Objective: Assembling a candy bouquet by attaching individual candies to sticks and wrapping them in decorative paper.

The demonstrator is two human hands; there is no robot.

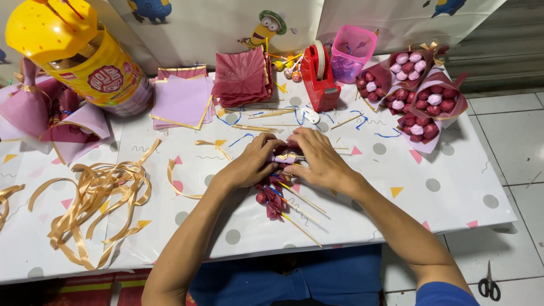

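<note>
Both the left hand (249, 164) and right hand (317, 158) pinch a bundle of red lollipops (275, 190) just before the tape dispenser (319, 76), seemingly binding sticks, so steady grip matters.

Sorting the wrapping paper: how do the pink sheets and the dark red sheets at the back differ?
The pink sheets are pale, flat and gold-edged; the dark red sheets are deep crimson, crinkled and stacked thicker. The pink sheets lie left of the dark red sheets. Both are square stacks on the table.

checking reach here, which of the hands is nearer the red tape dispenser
Right. The right hand lies just below the red tape dispenser, almost straight under it. The left hand sits farther off, down and to the left. Both rest on the bundle of sticks.
</note>
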